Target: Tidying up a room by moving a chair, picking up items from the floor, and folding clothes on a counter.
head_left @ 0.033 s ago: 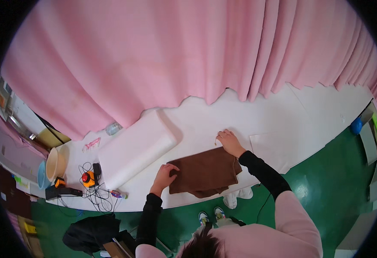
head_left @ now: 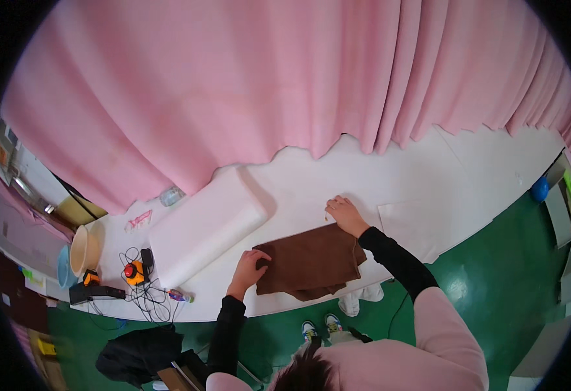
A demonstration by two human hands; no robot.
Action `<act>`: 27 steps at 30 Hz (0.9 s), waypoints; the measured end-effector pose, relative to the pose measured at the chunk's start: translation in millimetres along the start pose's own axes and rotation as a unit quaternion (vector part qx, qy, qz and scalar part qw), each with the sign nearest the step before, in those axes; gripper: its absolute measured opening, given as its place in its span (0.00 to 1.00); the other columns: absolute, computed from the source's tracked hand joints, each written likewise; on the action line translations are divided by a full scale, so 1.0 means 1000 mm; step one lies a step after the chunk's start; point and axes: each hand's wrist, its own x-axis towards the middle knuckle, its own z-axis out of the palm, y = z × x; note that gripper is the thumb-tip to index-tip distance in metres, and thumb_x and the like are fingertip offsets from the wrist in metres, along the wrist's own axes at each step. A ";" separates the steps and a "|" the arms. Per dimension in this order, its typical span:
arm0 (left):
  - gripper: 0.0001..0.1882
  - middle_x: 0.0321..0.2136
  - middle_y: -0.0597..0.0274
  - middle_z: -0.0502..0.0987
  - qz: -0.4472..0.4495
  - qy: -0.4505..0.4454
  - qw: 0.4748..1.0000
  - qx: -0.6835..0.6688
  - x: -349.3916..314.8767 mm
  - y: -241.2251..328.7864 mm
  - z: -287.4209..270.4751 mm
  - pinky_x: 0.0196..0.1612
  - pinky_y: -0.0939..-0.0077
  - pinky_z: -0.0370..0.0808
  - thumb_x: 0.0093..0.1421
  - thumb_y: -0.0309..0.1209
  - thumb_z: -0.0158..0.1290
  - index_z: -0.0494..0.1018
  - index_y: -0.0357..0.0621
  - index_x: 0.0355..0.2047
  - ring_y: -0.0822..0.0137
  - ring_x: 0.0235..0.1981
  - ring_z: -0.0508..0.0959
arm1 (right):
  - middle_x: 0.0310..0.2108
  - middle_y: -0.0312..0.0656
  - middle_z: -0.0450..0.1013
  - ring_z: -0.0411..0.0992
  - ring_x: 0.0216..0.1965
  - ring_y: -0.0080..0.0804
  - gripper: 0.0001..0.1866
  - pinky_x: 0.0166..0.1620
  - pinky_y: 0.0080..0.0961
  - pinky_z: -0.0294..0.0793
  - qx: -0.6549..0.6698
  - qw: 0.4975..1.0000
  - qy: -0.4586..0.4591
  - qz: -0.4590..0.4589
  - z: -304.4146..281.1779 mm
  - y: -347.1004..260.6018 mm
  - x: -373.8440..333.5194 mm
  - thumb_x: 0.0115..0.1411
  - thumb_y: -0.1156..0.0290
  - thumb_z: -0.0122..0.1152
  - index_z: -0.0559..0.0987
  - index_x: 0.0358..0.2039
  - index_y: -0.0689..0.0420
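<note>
A folded brown cloth (head_left: 308, 262) lies near the front edge of the white table (head_left: 337, 169), its lower layers showing unevenly along the near side. My left hand (head_left: 251, 267) is at its left edge, thumb and fingers closed on the fabric near the far left corner. Beyond the far right corner rests my right hand (head_left: 345, 214), its fingers bent and close together. A tiny yellowish bit (head_left: 326, 216) shows at those fingertips, too small to name. Along the cloth's right side runs a thin pale line.
Left of the cloth lies a long white padded block (head_left: 210, 225). Farther left are an orange device with a red button (head_left: 134, 270), tangled black cables (head_left: 148, 303), a beige basin (head_left: 85, 249) and a blue basin (head_left: 66, 266). A pale flat sheet (head_left: 406, 225) lies to the right. Pink curtains (head_left: 233, 78) hang behind.
</note>
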 end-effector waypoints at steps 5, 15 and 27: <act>0.11 0.31 0.63 0.74 -0.014 0.029 0.999 -0.043 -0.013 0.007 -0.011 0.46 0.67 0.63 0.42 0.23 0.54 0.73 0.47 0.30 0.58 0.39 0.68 | 0.30 0.36 0.66 0.63 0.39 0.31 0.04 0.44 0.26 0.63 -0.043 0.997 0.008 -0.071 0.012 0.004 0.014 0.44 0.74 0.48 0.71 0.23 0.56; 0.11 0.29 0.63 0.75 -0.030 0.041 0.997 -0.057 -0.010 0.018 -0.014 0.45 0.69 0.63 0.43 0.23 0.53 0.73 0.47 0.29 0.60 0.36 0.70 | 0.28 0.39 0.67 0.63 0.38 0.34 0.05 0.43 0.29 0.64 -0.112 0.993 0.005 0.043 0.009 0.031 -0.022 0.45 0.73 0.48 0.72 0.23 0.58; 0.09 0.27 0.63 0.75 -0.016 0.059 0.993 -0.101 0.004 0.037 -0.004 0.31 0.75 0.68 0.44 0.19 0.52 0.74 0.43 0.28 0.67 0.26 0.71 | 0.28 0.38 0.68 0.64 0.39 0.33 0.05 0.43 0.28 0.64 -0.097 0.993 -0.047 0.038 0.013 0.025 -0.020 0.42 0.72 0.51 0.73 0.21 0.57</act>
